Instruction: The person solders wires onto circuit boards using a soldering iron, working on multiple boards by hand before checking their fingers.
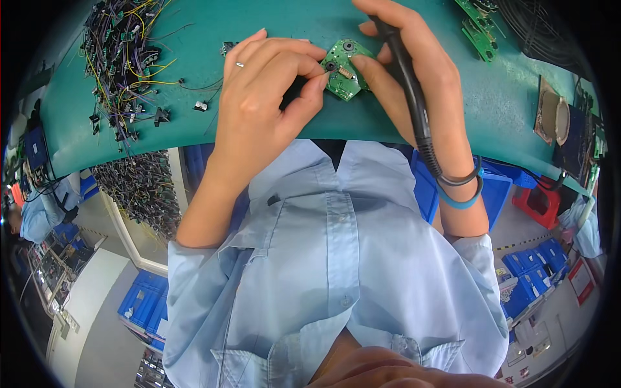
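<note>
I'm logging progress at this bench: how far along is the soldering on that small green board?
Done: I cannot tell which joints are finished. In hand: the left hand pinches the small green board on the mat, and the right hand steadies it while holding a black iron. Left: a heap of wired parts lies to the left, and more boards at upper right.

Green circuit board (pixel 346 70); teal bench mat (pixel 284 26); black tool (pixel 407 77); pale blue shirt (pixel 336 258)

One wide fisheye view, worn on the person's head. It looks steeply down, close over the curved green work mat (pixel 272 26) and pale blue shirt (pixel 336 271).
</note>
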Tool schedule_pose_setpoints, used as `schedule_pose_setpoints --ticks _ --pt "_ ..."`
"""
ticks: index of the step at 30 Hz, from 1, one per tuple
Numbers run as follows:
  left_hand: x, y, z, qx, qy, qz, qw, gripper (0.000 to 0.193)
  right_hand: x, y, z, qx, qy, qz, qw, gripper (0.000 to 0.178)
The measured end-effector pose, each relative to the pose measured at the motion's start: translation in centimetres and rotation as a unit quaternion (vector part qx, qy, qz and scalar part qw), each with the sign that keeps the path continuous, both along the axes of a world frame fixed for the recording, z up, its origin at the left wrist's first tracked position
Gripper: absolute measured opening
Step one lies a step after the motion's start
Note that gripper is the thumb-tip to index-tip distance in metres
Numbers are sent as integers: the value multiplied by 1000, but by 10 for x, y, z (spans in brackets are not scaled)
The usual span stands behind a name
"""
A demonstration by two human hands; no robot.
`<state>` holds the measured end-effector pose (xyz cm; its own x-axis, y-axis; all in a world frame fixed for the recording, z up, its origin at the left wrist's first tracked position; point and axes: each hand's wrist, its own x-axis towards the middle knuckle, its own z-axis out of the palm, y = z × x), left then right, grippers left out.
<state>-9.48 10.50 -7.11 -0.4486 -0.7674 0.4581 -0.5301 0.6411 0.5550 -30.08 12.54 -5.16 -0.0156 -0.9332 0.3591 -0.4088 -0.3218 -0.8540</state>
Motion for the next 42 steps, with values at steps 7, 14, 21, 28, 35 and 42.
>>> schedule_pose_setpoints --ticks 7,14,21,28,35,42 --pt "-4 1 11 104 140 14 985 7 14 -8 -7 -18 36 43 998 60" --pt "-6 12 8 98 127 36 986 9 9 -5 -5 -77 53 28 995 63" --pt "-13 18 0 -4 -3 54 999 12 -4 10 -6 -118 66 8 991 65" --pt "-16 18 -1 3 -5 71 997 13 -42 48 6 -66 -1 14 998 46" --pt "-17 19 -3 -3 -13 75 997 13 -38 68 3 -28 -113 -10 993 39" --pt "-19 22 1 21 -24 91 995 10 -38 69 8 44 -80 32 995 33"
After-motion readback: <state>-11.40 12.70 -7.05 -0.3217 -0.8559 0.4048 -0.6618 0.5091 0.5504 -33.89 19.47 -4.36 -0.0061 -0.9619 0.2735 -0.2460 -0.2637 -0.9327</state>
